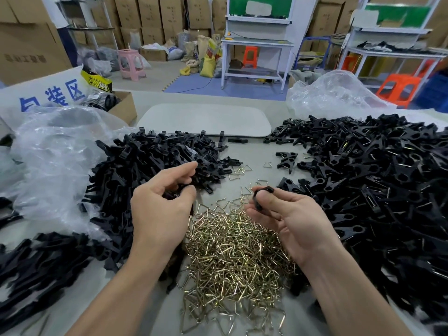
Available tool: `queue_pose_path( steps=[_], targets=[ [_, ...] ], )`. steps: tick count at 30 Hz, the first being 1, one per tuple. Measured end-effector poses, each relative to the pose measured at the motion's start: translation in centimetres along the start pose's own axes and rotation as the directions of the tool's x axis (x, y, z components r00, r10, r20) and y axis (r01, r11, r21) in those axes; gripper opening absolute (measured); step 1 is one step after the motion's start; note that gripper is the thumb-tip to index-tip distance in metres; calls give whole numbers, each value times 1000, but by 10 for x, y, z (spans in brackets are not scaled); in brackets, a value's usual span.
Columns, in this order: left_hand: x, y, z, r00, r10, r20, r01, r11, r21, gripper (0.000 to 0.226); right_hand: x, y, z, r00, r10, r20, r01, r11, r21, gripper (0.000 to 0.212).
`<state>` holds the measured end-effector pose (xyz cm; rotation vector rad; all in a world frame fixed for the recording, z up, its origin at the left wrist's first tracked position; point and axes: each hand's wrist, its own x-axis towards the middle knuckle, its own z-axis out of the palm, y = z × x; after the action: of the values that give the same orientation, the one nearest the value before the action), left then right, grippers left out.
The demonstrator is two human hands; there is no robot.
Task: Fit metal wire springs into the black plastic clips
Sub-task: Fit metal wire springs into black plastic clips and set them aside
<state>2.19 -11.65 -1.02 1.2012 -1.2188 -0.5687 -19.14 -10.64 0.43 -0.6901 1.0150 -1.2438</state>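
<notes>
Right hand [291,219], palm up, pinching a black clip piece [263,194] between thumb and curled forefinger, the other fingers loosely bent beneath it. It hangs just above the far edge of the heap of wire springs [232,253]. Left hand [160,207], fingers curled inward round a dark plastic part [173,194] that they mostly hide; I cannot tell its shape, or whether there is more than one. No spring shows in either hand.

I judge the step in hand to be mating the clip parts before a spring goes on. To do it well I would bring the hands together over the heap and seat the two parts squarely. I would then lift one spring clear of its neighbours, since the triangular wires lie tangled and may come up in a bunch. Both wire ends should be pressed home until they catch; a half-seated wire could fly off.

Loose clip parts [150,161] are heaped to the left, touching the springs. Finished clips [375,178], wire glinting in them, are piled to the right. Both piles rest on the grey table [254,151], with a crumpled plastic bag [55,154] at far left.
</notes>
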Motion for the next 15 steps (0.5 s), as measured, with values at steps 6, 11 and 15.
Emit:
queue_pose_path(
  steps=[6,11,15],
  targets=[
    [5,0,-5,995,-27,-99,31,999,42,58,4,0,-6,999,-29,-45,31,999,30,40],
    [9,3,-17,976,-25,-216,93,947,309,48,4,-30,-26,989,-139,46,125,967,224,44],
    [8,-3,-18,992,92,-85,-20,785,619,49,6,-42,-31,936,-297,188,115,765,633,92]
  ],
)
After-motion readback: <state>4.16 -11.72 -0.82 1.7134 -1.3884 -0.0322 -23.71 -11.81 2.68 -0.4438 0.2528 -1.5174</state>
